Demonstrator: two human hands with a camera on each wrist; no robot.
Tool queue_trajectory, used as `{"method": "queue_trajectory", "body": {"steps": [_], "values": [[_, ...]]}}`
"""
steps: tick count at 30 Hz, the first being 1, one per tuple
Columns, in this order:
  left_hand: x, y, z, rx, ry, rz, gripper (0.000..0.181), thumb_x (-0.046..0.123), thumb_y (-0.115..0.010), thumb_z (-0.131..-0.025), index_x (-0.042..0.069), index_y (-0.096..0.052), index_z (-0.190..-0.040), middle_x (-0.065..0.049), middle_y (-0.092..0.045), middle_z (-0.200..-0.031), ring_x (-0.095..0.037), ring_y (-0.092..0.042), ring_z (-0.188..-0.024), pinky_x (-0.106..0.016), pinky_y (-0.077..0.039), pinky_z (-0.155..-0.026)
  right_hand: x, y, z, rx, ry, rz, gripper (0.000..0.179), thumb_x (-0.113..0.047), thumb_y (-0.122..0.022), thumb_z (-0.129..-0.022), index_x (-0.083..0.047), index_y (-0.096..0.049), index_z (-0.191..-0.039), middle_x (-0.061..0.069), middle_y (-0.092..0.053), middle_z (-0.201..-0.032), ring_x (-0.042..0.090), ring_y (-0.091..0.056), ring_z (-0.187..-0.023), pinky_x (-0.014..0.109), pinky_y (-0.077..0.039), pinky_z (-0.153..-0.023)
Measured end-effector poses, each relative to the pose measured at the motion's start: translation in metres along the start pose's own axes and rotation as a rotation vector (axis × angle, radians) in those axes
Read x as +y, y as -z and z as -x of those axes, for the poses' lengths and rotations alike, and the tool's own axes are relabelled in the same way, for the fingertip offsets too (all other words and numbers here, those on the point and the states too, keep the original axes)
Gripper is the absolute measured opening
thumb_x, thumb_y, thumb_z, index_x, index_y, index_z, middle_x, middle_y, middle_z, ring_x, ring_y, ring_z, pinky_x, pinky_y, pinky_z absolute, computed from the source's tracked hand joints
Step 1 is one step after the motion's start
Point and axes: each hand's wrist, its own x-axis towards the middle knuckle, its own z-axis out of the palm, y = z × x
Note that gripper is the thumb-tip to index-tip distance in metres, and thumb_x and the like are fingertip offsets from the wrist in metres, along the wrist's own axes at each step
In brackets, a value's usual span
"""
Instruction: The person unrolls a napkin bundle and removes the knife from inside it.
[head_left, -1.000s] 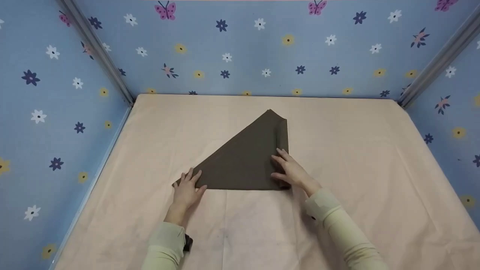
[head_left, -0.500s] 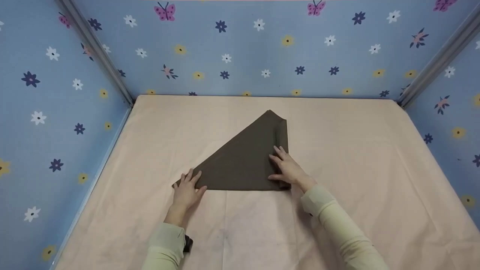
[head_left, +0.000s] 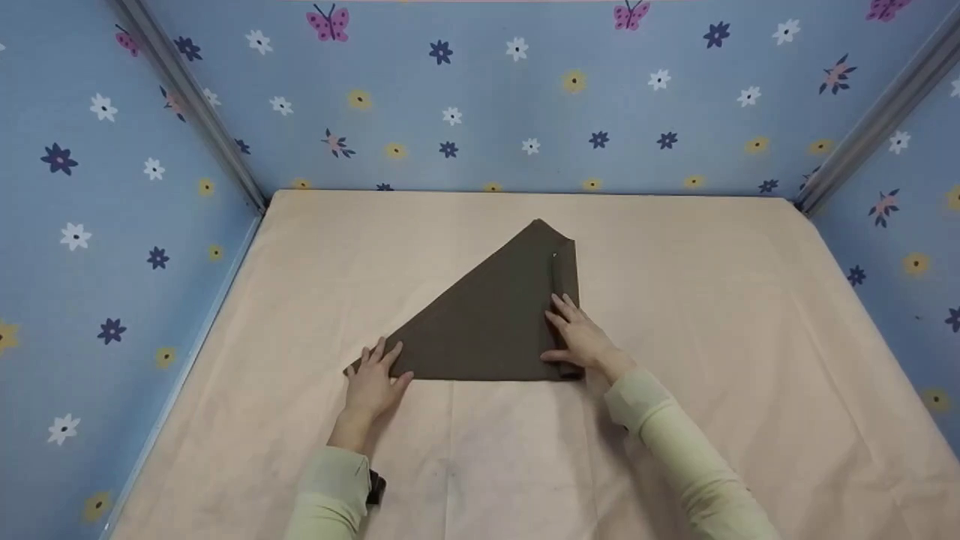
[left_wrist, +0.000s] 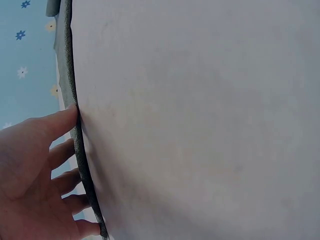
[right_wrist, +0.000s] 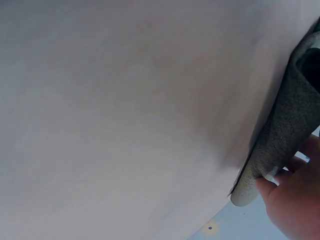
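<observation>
The dark cloth (head_left: 472,322) lay on the pale-covered counter (head_left: 712,300), its right side rolled. The left hand (head_left: 373,384), fingers spread, pressed the left corner, seemingly to stop sliding; the right hand (head_left: 583,341), fingers parted, rested over the roll (head_left: 566,274), apparently to keep it from unwinding.

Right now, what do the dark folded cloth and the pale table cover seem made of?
The dark cloth looks like matte fabric: it is rolled along one edge and appears speckled up close. The table cover seems dull fabric, judging by its creases, though plastic sheeting is possible.
</observation>
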Motion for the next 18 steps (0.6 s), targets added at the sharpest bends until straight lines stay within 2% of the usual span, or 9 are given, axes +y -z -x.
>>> {"method": "queue_trajectory", "body": {"steps": [18], "values": [[0.0001, -0.001, -0.0009, 0.005, 0.01, -0.006, 0.057, 0.035, -0.054, -0.087, 0.009, -0.039, -0.135, -0.022, -0.023, -0.141, -0.047, -0.017, -0.126, -0.067, -0.014, -0.093, 0.0045, 0.0039, 0.0047, -0.02, -0.044, -0.077, 0.079, -0.041, -0.067, -0.075, 0.008, -0.037, -0.13, 0.021, -0.017, -0.143, 0.034, -0.009, -0.132, 0.043, -0.024, -0.102]]}}
